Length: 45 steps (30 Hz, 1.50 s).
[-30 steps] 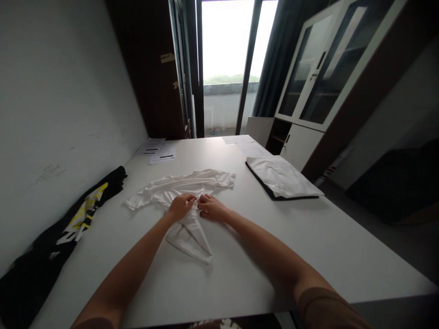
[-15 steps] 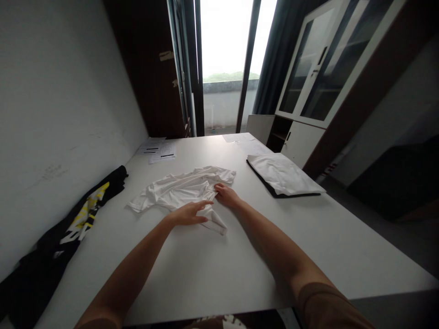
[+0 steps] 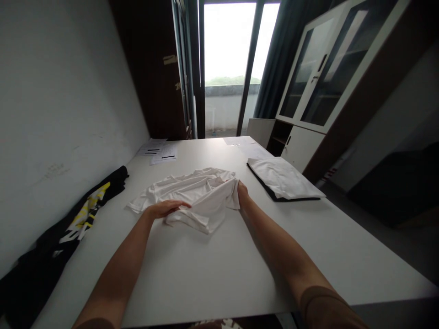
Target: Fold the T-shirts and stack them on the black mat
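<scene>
A crumpled white T-shirt [image 3: 195, 192] lies spread across the white table [image 3: 192, 274], its near edge folded and loose. On the right, my right hand [image 3: 243, 191] is closed on the shirt's edge and holds it slightly raised, so the cloth drapes down from it. Its fingertips are hidden behind the fabric. My left hand [image 3: 167, 209] touches the near left part of the shirt, palm down with the fingers stretched out; its thumb is not visible.
To the right, a folded white garment [image 3: 284, 177] lies on a black one [image 3: 298, 199]. A black garment with yellow and white print [image 3: 85, 212] rests along the left wall. Papers [image 3: 163, 153] lie at the far left, and a cabinet [image 3: 318, 68] stands at the right.
My right hand has moved right and lifted the shirt's edge, pulling the cloth wider. My left hand has shifted left and is now flatter on the shirt.
</scene>
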Motion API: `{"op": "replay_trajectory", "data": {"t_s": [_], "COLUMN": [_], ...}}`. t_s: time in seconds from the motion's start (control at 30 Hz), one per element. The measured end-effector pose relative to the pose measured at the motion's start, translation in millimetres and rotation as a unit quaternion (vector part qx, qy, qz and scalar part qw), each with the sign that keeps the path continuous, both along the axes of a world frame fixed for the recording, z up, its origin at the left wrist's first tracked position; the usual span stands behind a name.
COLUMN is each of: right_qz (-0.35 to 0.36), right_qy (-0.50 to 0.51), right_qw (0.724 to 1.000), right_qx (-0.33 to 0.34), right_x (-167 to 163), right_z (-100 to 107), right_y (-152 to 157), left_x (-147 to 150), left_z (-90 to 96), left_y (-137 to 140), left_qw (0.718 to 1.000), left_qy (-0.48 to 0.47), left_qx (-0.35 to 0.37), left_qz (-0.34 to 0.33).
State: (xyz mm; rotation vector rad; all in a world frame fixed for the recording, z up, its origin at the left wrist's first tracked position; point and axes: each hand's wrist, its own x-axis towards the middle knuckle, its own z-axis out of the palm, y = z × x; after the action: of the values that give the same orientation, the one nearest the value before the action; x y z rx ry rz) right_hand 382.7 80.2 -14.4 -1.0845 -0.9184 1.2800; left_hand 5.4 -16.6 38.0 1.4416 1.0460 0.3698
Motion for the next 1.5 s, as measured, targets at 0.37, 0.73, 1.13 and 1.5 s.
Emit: {"op": "replay_trajectory", "data": {"t_s": [0.37,0.73,1.13,1.5], "right_qz": [0.167,0.468,0.193,0.229], "right_qy": [-0.064,-0.083,-0.558,-0.766], "right_qw": [0.976,0.88,0.775,0.579], "right_qx": [0.125,0.001,0.228,0.163], "right_x": [-31,16,-40,-57], "right_z": [89,79,1,22], "right_y": [-34,-33,-15,-100], "left_x": [20,45,68,61], "left_z": [29.6,-19.6,-59.2,-58.0], "left_y": [-5,15,23,7], "left_qw": [0.976,0.913,0.82,0.813], "left_qy": [0.021,0.288,0.466,0.42], "left_qx": [0.042,0.287,0.33,0.399], "left_qz": [-0.211,0.025,0.036,-0.063]}}
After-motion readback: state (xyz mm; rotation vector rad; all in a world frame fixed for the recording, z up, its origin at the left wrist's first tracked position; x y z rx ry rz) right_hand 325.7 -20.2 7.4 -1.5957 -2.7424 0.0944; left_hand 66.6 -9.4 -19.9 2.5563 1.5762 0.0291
